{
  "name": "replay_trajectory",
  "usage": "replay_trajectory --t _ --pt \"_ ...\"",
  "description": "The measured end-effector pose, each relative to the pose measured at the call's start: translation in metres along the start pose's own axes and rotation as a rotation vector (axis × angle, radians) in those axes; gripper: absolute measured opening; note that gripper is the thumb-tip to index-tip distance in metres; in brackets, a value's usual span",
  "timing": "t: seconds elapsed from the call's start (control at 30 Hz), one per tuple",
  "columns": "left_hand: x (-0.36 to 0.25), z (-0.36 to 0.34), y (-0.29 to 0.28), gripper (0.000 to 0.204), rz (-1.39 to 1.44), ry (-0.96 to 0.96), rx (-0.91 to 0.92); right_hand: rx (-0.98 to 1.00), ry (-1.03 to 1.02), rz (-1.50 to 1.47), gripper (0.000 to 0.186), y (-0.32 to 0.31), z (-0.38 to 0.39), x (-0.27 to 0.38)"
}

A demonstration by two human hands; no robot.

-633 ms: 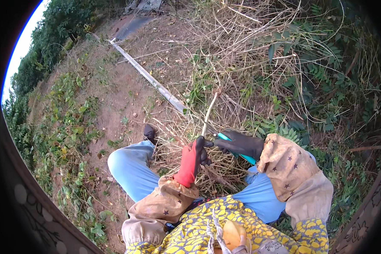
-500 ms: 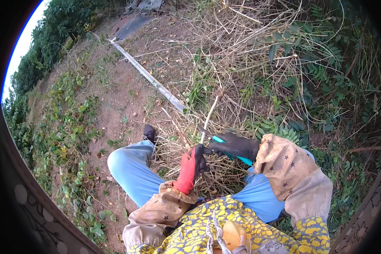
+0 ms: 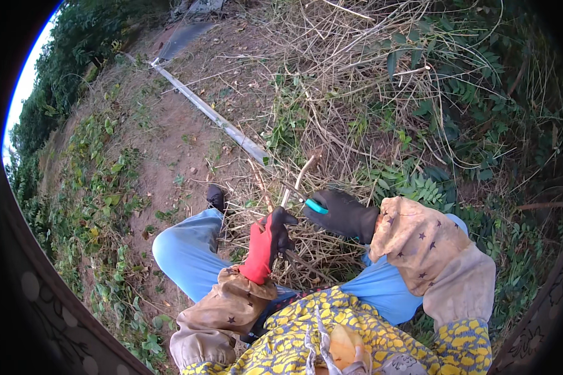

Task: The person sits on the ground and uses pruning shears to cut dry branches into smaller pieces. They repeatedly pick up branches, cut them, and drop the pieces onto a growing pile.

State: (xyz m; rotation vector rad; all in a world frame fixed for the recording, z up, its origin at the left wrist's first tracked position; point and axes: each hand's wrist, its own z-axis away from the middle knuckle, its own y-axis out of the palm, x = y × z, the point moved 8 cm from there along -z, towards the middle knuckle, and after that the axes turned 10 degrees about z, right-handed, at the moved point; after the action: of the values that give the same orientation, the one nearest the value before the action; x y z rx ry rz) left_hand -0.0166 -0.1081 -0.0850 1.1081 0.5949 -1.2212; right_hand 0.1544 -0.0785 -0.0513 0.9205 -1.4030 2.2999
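You are holding a pale dry stalk (image 3: pixel 299 178) that is rising out of a heap of dead stems (image 3: pixel 306 250) lying between your knees. Your left hand (image 3: pixel 268 244), in a red and black glove, is closing around the lower part of the stalk, fingers curled tight about it. Your right hand (image 3: pixel 344 214), in a black glove, is wrapping shut around the teal handle of a cutting tool (image 3: pixel 316 206); the blade end is too small and hidden among stems to make out.

The stalk is passing just above the fingers (image 3: pixel 284 220) of your left hand and just beside the tip of the tool, so the cutting end is working very near that glove. A slip or a springy stem could bring the edge against your left fingers. Since both knees are flanking the heap, a stroke pulled toward you could also be reaching your blue trousers (image 3: pixel 191 253). Loose stems tangling around the stalk could snag and jerk it sideways.

Farther out, bare reddish soil (image 3: pixel 175 156) is stretching to your left, crossed by a long grey pole (image 3: pixel 213 115) lying on the ground. Your dark shoe (image 3: pixel 216 197) is resting at the edge of the heap. Green leafy weeds (image 3: pixel 419 184) and tangled dry grass are filling the right side.
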Motion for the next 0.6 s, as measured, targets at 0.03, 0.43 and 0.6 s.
replay_trajectory --t 0.03,0.43,0.6 --pt "-0.009 -0.001 0.002 0.051 -0.008 0.027 -0.004 -0.027 0.024 0.023 0.042 -0.005 0.001 -0.003" --pt "-0.215 -0.045 -0.075 0.048 0.631 0.8 -0.056 -0.565 -0.02 -0.66 0.038 -0.132 0.049 -0.023" --pt "-0.059 -0.125 -0.097 0.058 0.05 -0.051 -0.146 -0.618 -0.063 -0.7 0.04 -0.15 0.062 -0.035"
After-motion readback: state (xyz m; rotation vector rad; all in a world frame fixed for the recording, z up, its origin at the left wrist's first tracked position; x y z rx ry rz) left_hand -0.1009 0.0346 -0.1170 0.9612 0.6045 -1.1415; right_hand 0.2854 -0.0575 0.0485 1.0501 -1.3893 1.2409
